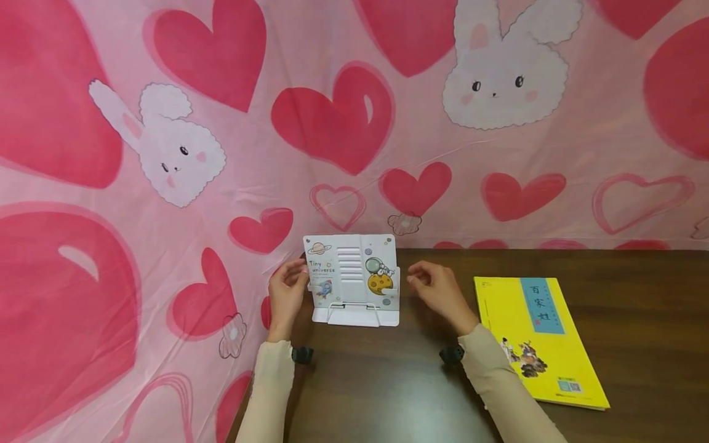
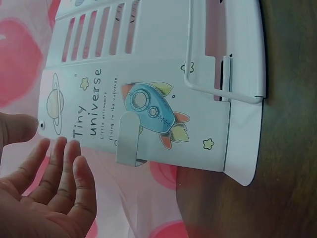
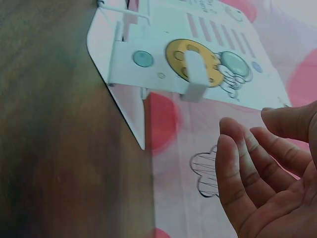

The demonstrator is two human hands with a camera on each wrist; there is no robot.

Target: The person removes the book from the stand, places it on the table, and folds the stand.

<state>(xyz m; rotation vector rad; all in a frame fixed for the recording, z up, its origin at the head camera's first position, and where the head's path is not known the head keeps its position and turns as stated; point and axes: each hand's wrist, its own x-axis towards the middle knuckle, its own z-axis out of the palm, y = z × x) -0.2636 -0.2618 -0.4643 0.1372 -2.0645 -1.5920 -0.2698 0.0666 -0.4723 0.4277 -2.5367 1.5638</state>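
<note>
Head view: white book stand (image 1: pixel 350 290) upright, mid-frame, on dark surface (image 1: pixel 399 384); left grip (image 1: pixel 287 294) just beside left edge, right grip (image 1: pixel 441 290) apart at right; yellow book (image 1: pixel 512 317) lower right.
Left wrist view: lower left, fingers loosely parted, seemingly holding nothing; contact unclear.
Right wrist view: lower right, fingers empty. Stand's setup apparently in hand; next move likely calls for book.
</note>
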